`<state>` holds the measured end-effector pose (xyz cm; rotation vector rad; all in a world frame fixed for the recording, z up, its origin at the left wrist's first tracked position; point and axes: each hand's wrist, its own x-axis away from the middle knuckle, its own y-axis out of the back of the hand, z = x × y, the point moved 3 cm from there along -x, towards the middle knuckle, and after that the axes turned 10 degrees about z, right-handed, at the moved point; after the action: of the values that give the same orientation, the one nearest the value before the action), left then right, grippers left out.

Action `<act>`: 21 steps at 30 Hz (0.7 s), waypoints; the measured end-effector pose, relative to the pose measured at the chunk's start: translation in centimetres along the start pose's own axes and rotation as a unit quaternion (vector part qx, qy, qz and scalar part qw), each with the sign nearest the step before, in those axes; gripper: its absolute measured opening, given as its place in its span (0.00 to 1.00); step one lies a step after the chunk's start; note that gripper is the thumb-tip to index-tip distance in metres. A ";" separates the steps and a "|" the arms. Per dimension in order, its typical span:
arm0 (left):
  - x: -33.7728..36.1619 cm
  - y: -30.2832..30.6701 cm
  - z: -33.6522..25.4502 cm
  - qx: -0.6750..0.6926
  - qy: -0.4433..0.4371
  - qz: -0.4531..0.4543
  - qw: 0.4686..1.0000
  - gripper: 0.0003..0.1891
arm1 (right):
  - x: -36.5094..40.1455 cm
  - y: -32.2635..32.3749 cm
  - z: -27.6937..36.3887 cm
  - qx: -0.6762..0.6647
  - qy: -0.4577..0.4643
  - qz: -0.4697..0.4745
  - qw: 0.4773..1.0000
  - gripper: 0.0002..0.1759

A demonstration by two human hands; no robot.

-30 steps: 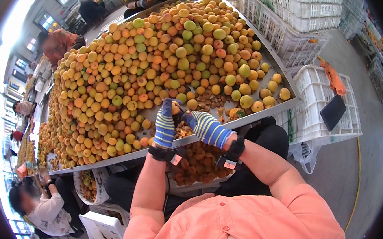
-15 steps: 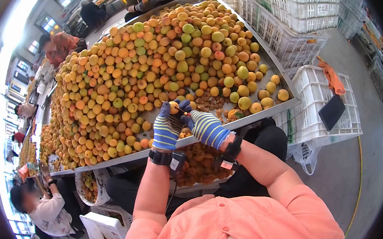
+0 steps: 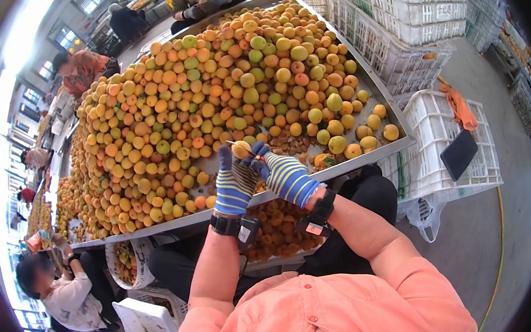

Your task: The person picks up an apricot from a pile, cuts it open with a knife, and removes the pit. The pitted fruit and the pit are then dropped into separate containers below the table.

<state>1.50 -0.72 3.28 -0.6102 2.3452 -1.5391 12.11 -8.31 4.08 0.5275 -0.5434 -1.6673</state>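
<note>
Both my hands wear blue-and-yellow striped gloves and meet just above the tray's near edge. My left hand (image 3: 234, 184) is closed around a yellow-orange apricot (image 3: 240, 150), which sits at its fingertips. In my right hand (image 3: 286, 174), the fingers are pinched on a small knife (image 3: 251, 153), whose thin blade reaches across to the apricot. Its handle is mostly hidden by the glove. A big heap of apricots (image 3: 168, 120), yellow, orange and some green, covers the metal tray (image 3: 328, 171). Cut brownish pieces (image 3: 289, 144) lie on the tray just past my right hand.
Below the tray, between my knees, a container holds cut fruit (image 3: 280, 227). White plastic crates (image 3: 404, 61) are stacked at the right, one bearing an orange cloth (image 3: 459, 107) and a dark flat slab (image 3: 459, 156). A co-worker (image 3: 63, 288) sits at the left beside a white bucket (image 3: 142, 263).
My left hand has tilted and opened its fingers slightly around the apricot, which now shows more. The right hand stays nearly in place. The co-worker at the left has raised their hands.
</note>
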 end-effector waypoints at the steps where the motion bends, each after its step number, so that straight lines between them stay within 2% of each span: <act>1: -0.1 -0.3 0.3 -0.033 -0.036 -0.023 0.999 0.27 | -0.1 -0.1 -0.1 0.009 0.001 0.000 1.000 0.21; 5: 0.2 -0.3 -0.4 -0.212 -0.095 -0.078 0.970 0.24 | 0.0 0.0 0.4 0.018 0.009 0.002 1.000 0.22; 8: 0.5 0.6 -1.6 -0.437 -0.107 -0.125 0.884 0.19 | 0.0 0.2 0.5 0.016 0.002 0.026 1.000 0.22; 12: 1.1 0.7 -1.9 -0.434 -0.119 -0.121 0.885 0.20 | -0.2 -0.2 0.2 -0.001 0.001 0.051 0.999 0.23; 13: 1.1 0.0 -1.4 -0.326 -0.150 -0.089 0.929 0.25 | -0.3 -0.4 0.2 -0.012 0.005 0.051 0.999 0.23; 14: 1.1 0.2 -1.2 -0.220 -0.114 -0.094 0.964 0.26 | -0.3 -0.6 0.1 -0.022 0.008 0.050 0.998 0.24; 15: 1.0 0.4 -0.9 -0.111 -0.075 -0.098 0.986 0.27 | -0.2 -0.7 0.2 -0.019 0.021 0.022 0.999 0.19; 16: 1.0 0.4 -0.5 0.001 -0.035 -0.101 0.994 0.29 | -0.2 -0.7 0.2 -0.005 0.009 0.025 1.000 0.19; 17: 0.8 0.4 -0.2 0.044 -0.024 -0.112 0.992 0.29 | -0.2 -0.7 0.2 0.010 -0.001 0.030 1.000 0.19; 20: 0.6 0.5 -0.3 -0.034 -0.064 -0.061 0.995 0.27 | 0.0 -0.4 0.7 0.029 0.018 0.005 0.999 0.18; 21: 0.5 0.0 -0.6 -0.061 -0.066 -0.038 0.995 0.22 | 0.1 -0.4 0.9 0.030 0.033 -0.009 0.999 0.18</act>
<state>0.77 -0.49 3.47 -0.8121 2.3513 -1.3485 11.26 -8.33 4.53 0.6295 -0.5435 -1.6490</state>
